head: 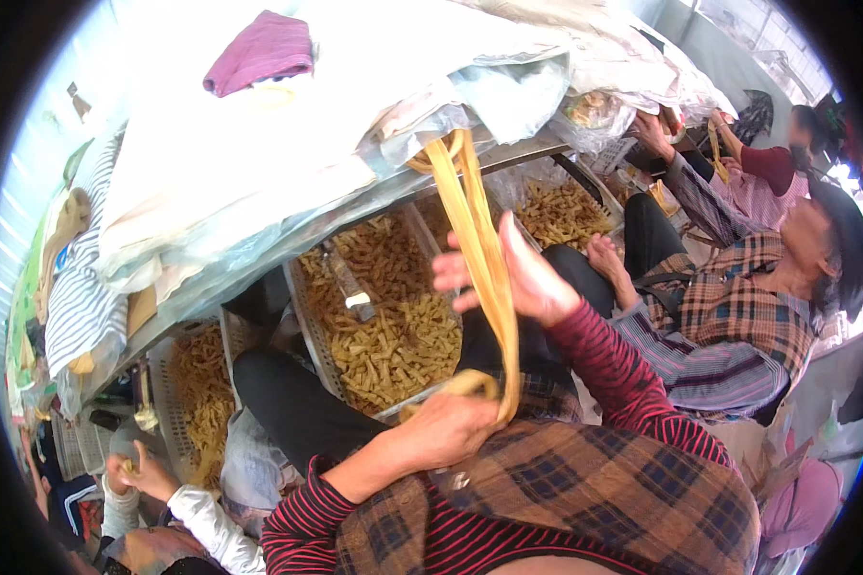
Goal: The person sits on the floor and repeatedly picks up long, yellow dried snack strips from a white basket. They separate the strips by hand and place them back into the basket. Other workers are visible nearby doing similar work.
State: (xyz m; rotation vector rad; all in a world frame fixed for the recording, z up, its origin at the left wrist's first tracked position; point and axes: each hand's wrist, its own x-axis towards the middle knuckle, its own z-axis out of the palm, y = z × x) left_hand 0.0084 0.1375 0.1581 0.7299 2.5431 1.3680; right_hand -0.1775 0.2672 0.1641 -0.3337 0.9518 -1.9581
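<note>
A long, flat yellow strip, which looks like bean curd skin, hangs in a doubled length from under the table's edge toward my lap. My left hand is closed around its lower end, with a loop of the strip sticking up above the knuckles. Beside the middle of the strip is my right hand, its fingers spread and slightly blurred. The strip passes in front of that palm, and I cannot tell whether they touch. Below lies a plastic crate full of short knotted yellow pieces.
The table carries white cloth, plastic sheeting and a folded purple cloth. More crates of pieces stand at left and right. A seated person works close at my right, another person's hands at lower left.
</note>
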